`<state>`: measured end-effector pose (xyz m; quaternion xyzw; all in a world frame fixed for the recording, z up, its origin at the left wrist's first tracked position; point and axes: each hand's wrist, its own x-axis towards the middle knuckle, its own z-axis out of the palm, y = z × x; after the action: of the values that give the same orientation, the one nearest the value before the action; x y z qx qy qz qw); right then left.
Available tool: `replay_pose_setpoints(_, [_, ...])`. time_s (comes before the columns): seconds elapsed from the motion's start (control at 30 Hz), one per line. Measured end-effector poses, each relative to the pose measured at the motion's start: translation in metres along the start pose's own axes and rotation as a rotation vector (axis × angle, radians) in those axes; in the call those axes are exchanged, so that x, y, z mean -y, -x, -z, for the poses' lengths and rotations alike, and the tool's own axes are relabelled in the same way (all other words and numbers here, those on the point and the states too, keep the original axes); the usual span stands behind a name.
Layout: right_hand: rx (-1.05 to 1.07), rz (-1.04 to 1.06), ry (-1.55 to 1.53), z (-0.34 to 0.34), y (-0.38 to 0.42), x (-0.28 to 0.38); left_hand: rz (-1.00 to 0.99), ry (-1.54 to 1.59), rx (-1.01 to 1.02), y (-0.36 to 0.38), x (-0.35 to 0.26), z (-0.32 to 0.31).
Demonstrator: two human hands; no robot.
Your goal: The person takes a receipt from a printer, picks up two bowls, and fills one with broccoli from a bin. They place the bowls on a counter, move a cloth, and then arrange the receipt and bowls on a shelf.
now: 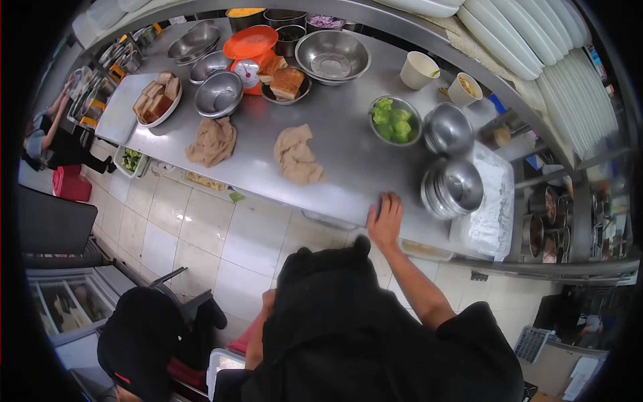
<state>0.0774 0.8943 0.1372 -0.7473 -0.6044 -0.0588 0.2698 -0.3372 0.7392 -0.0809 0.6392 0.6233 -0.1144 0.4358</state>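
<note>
My right hand (385,221) rests on the front edge of the steel worktable (355,167), fingers stretched out and holding nothing. Closest to it on the right are stacked steel bowls (462,187), and further back stands a bowl of green leafy vegetable (394,122). To its left lies a crumpled tan cloth (298,155). Only a bit of my left hand (268,299) shows, low beside my body; its fingers are mostly hidden by my dark clothing. Near that forearm is a white-rimmed container (224,367), partly covered.
Along the table are a second cloth (211,142), an orange scale (249,57), browned meat blocks (286,83), a dish of meat pieces (157,100) and a large steel bowl (332,56). A person in a black cap (144,342) is close at lower left; another person (53,134) stands far left.
</note>
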Motion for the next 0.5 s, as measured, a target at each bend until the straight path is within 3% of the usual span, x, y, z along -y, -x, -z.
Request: replay_pose_setpoints(0.5, [-0.002,-0.008,0.008,-0.0003,0.0006,0.0005,0.023,-0.027,0.033,-0.0021,0.0017,-0.0007])
